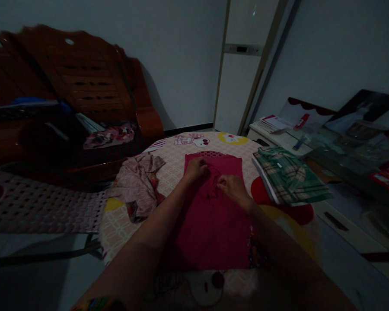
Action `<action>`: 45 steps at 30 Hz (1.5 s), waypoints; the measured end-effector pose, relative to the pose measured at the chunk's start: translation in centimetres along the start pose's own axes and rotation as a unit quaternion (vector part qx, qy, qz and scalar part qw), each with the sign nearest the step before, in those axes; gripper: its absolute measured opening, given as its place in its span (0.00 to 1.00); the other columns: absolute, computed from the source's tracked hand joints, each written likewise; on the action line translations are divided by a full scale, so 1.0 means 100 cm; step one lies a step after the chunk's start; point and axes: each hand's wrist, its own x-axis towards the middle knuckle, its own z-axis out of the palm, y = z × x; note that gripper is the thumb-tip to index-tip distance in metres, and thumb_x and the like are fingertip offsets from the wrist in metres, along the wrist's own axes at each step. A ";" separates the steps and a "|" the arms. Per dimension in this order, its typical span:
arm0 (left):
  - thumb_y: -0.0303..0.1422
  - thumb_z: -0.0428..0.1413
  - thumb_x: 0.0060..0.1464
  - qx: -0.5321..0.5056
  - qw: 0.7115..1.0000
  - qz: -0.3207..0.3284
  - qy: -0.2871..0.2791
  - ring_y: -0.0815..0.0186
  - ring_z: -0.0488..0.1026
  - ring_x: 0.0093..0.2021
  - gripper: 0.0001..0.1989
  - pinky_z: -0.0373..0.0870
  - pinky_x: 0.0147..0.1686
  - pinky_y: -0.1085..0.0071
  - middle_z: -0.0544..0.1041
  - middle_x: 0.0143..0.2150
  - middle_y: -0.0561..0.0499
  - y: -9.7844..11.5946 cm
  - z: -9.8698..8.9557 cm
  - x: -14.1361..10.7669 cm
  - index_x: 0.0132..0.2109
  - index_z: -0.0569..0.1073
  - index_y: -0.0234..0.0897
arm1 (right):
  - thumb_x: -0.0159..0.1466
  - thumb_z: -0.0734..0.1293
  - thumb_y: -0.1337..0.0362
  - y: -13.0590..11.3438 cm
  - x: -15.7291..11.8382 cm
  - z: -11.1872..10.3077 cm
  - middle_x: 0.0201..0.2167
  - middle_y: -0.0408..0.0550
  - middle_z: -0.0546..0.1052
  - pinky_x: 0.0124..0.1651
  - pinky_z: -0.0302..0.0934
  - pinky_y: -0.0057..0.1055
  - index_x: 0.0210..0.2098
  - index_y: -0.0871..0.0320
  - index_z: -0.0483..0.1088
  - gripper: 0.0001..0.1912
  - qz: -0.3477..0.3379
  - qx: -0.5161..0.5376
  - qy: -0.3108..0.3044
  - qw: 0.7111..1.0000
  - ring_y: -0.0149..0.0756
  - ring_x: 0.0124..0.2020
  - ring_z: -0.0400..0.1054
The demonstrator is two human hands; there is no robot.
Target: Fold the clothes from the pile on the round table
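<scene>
Now under my hands: a magenta cloth (pixel 214 233), spread lengthwise on the patterned counter (pixel 171 157), its far edge fairly straight and its middle puckered.
Step at the pucker: I seem to be working at the gathered patch with my fingertips, one hand on each side of it; that is my reading of the pose.
Left hand: my left hand (pixel 197 168) is curled narrow at the far left part of the cloth; whether it pinches fabric I cannot tell.
Right hand: my right hand (pixel 231 186) has thumb and fingers drawn close together beside the pucker; I cannot tell if anything is between them.
Next move: judging from the loose folds, it calls for a light fingertip touch and care not to drag the flat part askew.
Beside the cloth: rumpled clothing (pixel 138 183) lies to the left, and a flat-lying green plaid cloth (pixel 290 175) to the right.
Hidden parts: my forearms cover stretches of both sides of the magenta cloth, and the fingers mask bits of the folds.
Hard to make out: the room is dim, so the pucker's dark details blur together; so does the multicoloured patch (pixel 255 250) by the near right corner, partly behind my arm.
</scene>
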 end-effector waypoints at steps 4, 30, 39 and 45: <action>0.28 0.54 0.50 -0.066 0.984 0.049 -0.158 0.68 0.71 0.28 0.06 0.64 0.30 0.75 0.77 0.29 0.51 0.015 -0.007 -0.033 0.32 0.76 0.32 | 0.63 0.69 0.66 -0.007 -0.014 0.013 0.43 0.55 0.79 0.47 0.62 0.33 0.42 0.59 0.74 0.08 -0.007 -0.064 -0.013 0.998 0.43 0.44 0.72; 0.28 0.56 0.48 0.015 0.973 0.096 -0.211 0.68 0.69 0.27 0.05 0.60 0.30 0.73 0.76 0.27 0.51 0.023 0.010 -0.070 0.30 0.77 0.33 | 0.53 0.63 0.65 0.018 -0.016 0.033 0.28 0.45 0.77 0.36 0.59 0.30 0.28 0.55 0.73 0.07 0.053 0.238 0.123 0.962 0.36 0.31 0.69; 0.35 0.59 0.52 -0.292 0.928 -0.010 -0.229 0.70 0.70 0.25 0.08 0.66 0.28 0.75 0.73 0.26 0.53 -0.006 0.029 -0.063 0.34 0.71 0.33 | 0.50 0.64 0.59 0.027 -0.014 0.026 0.22 0.41 0.74 0.31 0.58 0.28 0.26 0.56 0.73 0.09 0.112 0.378 0.144 0.908 0.34 0.27 0.66; 0.34 0.61 0.53 -0.421 0.885 -0.107 -0.169 0.69 0.76 0.27 0.14 0.73 0.31 0.72 0.74 0.31 0.54 -0.005 0.034 -0.062 0.44 0.67 0.36 | 0.50 0.64 0.61 0.024 -0.017 0.030 0.24 0.43 0.77 0.32 0.60 0.29 0.27 0.56 0.76 0.10 0.080 0.344 0.138 0.925 0.35 0.27 0.69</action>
